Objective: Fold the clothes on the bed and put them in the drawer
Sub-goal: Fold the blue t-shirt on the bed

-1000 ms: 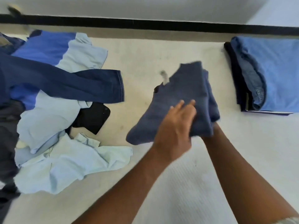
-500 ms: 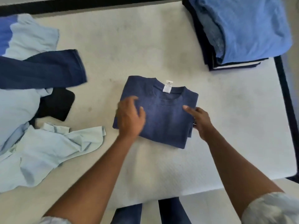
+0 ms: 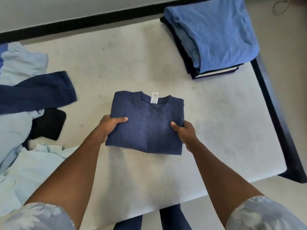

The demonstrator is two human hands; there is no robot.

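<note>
A folded navy T-shirt [image 3: 147,125] with a white neck label lies in the middle of the white bed [image 3: 224,123]. My left hand [image 3: 108,127] grips its left edge, thumb on top. My right hand [image 3: 186,131] grips its right edge the same way. A stack of folded clothes [image 3: 214,34], a light blue piece on top, sits at the bed's far right corner. Unfolded clothes [image 3: 25,113] in dark blue, pale blue and black are heaped at the left. No drawer is in view.
A black bed frame [image 3: 274,103] runs along the far and right sides of the mattress. Pale floor [image 3: 285,39] lies beyond the frame on the right. My legs in dark trousers [image 3: 172,219] stand at the near edge.
The navy T-shirt went from held in the air to lying folded on the bed. Both hands shifted from patting its top to gripping its left and right edges.
</note>
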